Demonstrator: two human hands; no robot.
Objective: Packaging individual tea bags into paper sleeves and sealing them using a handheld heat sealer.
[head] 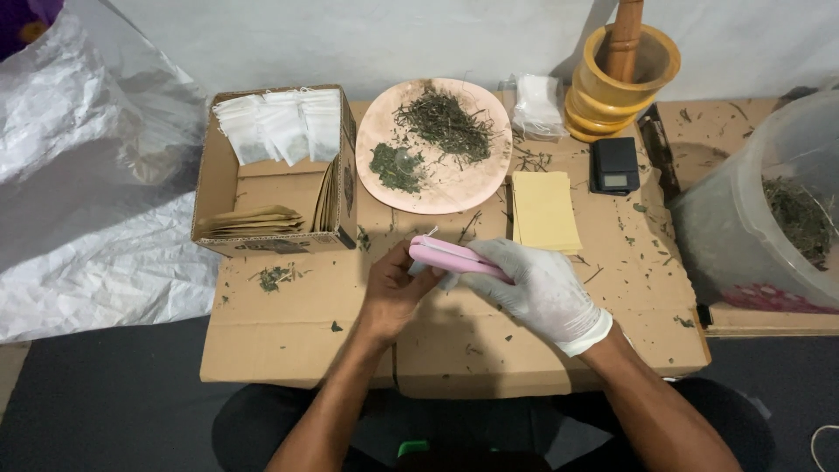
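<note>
My right hand, in a white glove, grips a pink handheld sealer that points left over the cardboard work surface. My bare left hand is curled just under the sealer's tip and pinches a small white sachet, mostly hidden between the fingers and the tool. Directly beyond the hands lies a round pink plate with two heaps of dried green herbs.
An open cardboard box at the left holds white sachets and tan envelopes. A stack of tan envelopes, a small black scale, a wooden mortar with pestle and a clear tub of herbs stand to the right. Crumpled plastic sheeting lies left.
</note>
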